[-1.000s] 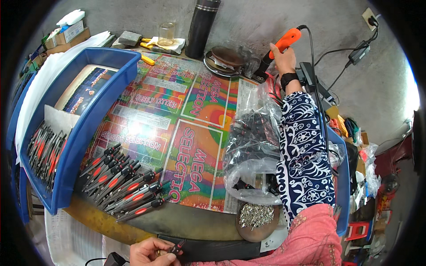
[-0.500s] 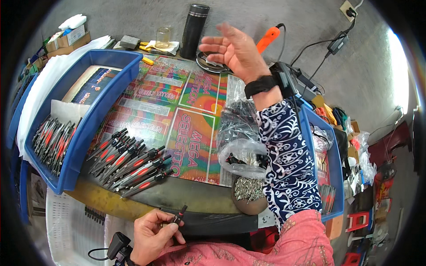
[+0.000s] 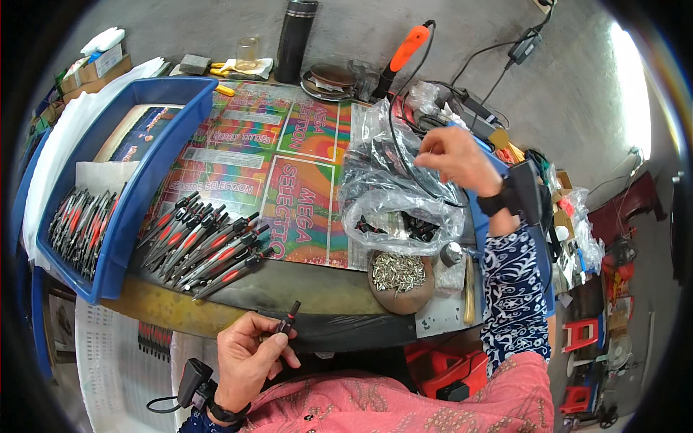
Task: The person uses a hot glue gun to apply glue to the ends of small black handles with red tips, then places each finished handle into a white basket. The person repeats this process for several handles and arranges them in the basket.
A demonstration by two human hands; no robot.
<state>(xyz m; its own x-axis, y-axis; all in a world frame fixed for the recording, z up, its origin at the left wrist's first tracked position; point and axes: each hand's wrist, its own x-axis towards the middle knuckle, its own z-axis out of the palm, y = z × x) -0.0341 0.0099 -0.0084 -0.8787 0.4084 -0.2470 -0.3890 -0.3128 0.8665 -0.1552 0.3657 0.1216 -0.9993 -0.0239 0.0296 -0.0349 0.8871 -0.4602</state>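
At the table's near edge, my left hand (image 3: 254,352) pinches a small black compass head (image 3: 289,316) with a ridged knob pointing up. My right hand (image 3: 458,162) is raised over the right side of the table, its fingers curled in toward the thumb; what they hold, if anything, is too small to make out. Below it lies an open clear plastic bag (image 3: 351,229) with black parts inside. A brown dish (image 3: 404,304) of small silver metal pieces sits in front of the bag. Grey and red drawing compasses (image 3: 206,245) lie fanned in a pile ahead of my left hand.
A blue tray (image 3: 155,162) at left holds more compasses. An orange-handled tool (image 3: 409,49) stands at the back, its black cable (image 3: 393,119) looping over the bag. A black flask (image 3: 296,43) stands nearby. A white basket (image 3: 108,361) is below the table's left edge.
My right hand has come down and rightward from the back of the table, and its spread fingers have curled in. My left hand still pinches the compass head. The view has shifted.
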